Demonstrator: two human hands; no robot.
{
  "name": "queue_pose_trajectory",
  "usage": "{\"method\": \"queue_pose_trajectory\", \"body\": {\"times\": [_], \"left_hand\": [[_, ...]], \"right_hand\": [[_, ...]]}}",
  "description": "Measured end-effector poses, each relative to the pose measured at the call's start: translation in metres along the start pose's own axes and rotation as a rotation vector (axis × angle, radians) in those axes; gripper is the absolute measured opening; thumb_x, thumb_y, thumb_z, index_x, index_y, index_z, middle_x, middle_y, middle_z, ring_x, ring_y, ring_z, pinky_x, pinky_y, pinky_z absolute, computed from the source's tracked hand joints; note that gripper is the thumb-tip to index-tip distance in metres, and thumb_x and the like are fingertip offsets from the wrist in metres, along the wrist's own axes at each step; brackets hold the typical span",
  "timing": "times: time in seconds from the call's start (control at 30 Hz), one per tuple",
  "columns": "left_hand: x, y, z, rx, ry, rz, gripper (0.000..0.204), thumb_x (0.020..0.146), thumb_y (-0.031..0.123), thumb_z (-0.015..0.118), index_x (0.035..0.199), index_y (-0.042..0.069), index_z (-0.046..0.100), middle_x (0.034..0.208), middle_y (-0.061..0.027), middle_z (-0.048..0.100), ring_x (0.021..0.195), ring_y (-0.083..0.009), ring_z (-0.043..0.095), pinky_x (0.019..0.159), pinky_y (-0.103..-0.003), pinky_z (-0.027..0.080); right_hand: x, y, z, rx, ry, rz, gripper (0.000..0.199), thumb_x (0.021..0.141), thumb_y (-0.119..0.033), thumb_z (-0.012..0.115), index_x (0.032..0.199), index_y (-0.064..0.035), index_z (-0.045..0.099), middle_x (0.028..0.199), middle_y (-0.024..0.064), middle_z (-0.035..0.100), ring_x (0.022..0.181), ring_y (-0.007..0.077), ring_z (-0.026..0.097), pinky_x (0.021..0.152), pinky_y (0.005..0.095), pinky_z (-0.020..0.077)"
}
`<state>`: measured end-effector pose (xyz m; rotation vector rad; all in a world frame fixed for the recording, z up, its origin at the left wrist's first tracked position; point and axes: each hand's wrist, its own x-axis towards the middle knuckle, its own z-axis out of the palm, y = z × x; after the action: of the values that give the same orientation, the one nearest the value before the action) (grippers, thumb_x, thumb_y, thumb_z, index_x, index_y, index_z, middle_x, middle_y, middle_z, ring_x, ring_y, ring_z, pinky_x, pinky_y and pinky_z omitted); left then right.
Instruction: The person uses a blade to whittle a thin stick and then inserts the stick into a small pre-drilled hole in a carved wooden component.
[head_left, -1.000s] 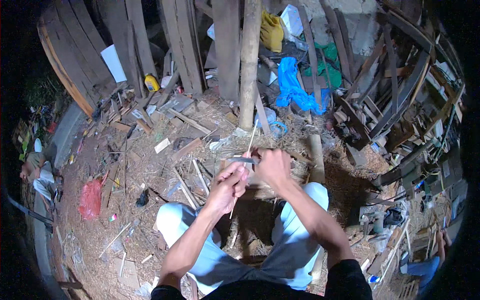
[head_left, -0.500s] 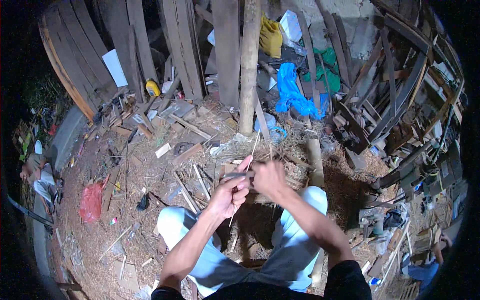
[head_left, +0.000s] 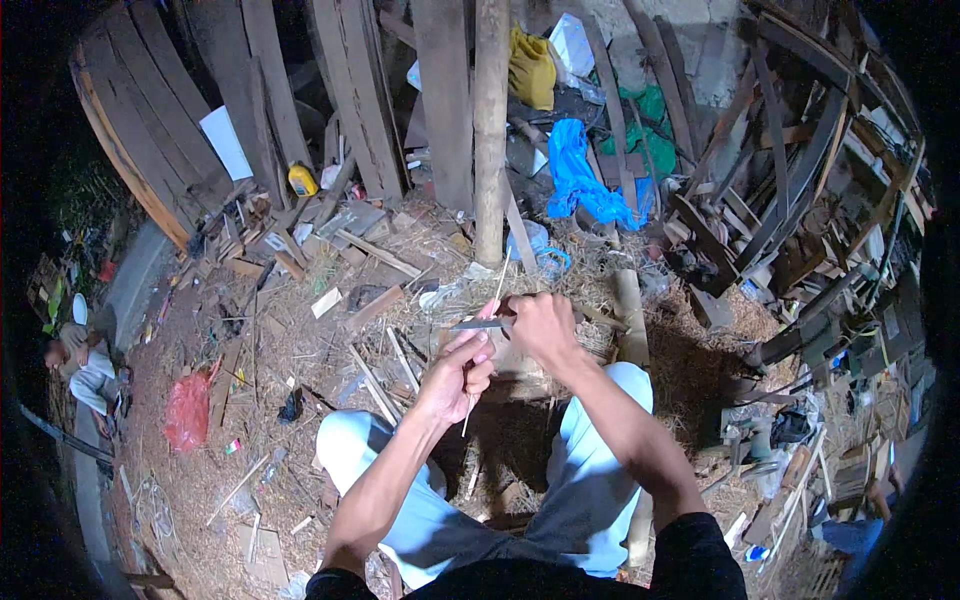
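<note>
One thin, pale, wooden-looking stick [head_left: 503, 276] sits pinched in the left hand [head_left: 455, 378]; the right hand [head_left: 545, 331] clenches a straight, grey metal knife [head_left: 479, 324], blade across the stick!

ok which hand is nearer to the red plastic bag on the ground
Left. The left hand is to the right of the red plastic bag, well apart; the right hand is farther right, beyond the left.

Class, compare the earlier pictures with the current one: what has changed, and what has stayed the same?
The right hand and its blade, nearer the body half a second ago, have moved forward again along the thin stick. Nothing was newly grasped or let go; the left hand still holds the stick.
</note>
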<state>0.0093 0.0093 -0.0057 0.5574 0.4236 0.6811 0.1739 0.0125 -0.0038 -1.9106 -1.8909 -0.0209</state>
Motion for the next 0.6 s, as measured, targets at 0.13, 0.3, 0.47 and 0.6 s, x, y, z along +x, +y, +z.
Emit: {"method": "queue_pose_trajectory", "body": {"times": [0.13, 0.3, 0.47, 0.6], "left_hand": [[0.002, 0.001, 0.002, -0.003, 0.054, 0.007, 0.051, 0.094, 0.013, 0.045, 0.141, 0.016, 0.026, 0.07, 0.0041, 0.034, 0.048, -0.0019, 0.026, 0.038, -0.015, 0.02], [-0.001, 0.001, -0.002, 0.049, 0.035, 0.016, 0.051, 0.093, 0.012, 0.043, 0.141, 0.017, 0.026, 0.07, 0.0046, 0.035, 0.044, -0.0016, 0.024, 0.035, -0.015, 0.018], [-0.008, -0.003, 0.001, 0.058, -0.005, -0.059, 0.051, 0.093, 0.012, 0.043, 0.141, 0.017, 0.027, 0.068, 0.0047, 0.033, 0.046, -0.0016, 0.025, 0.035, -0.015, 0.018], [-0.013, -0.005, -0.009, 0.083, 0.023, -0.027, 0.052, 0.092, 0.009, 0.043, 0.141, 0.017, 0.027, 0.069, 0.0039, 0.036, 0.047, -0.0024, 0.028, 0.036, -0.015, 0.02]], "right_hand": [[0.009, 0.014, 0.012, 0.039, 0.064, 0.077, 0.02, 0.074, -0.025, 0.058, 0.076, -0.0084, 0.069, 0.067, 0.0209, 0.063, 0.063, 0.0362, 0.064, 0.062, 0.0446, 0.052], [0.013, 0.016, 0.01, -0.017, 0.07, 0.137, 0.029, 0.077, -0.03, 0.058, 0.075, -0.0026, 0.068, 0.068, 0.0214, 0.063, 0.064, 0.0357, 0.065, 0.064, 0.0435, 0.0526], [0.029, 0.048, 0.004, -0.034, 0.127, 0.339, 0.022, 0.075, -0.025, 0.06, 0.077, -0.0057, 0.07, 0.073, 0.0227, 0.064, 0.069, 0.0367, 0.065, 0.065, 0.0446, 0.0527], [0.017, 0.034, 0.007, 0.005, 0.176, 0.261, 0.02, 0.075, -0.025, 0.06, 0.078, -0.0084, 0.07, 0.07, 0.0204, 0.064, 0.064, 0.036, 0.064, 0.061, 0.0438, 0.0527]]}}
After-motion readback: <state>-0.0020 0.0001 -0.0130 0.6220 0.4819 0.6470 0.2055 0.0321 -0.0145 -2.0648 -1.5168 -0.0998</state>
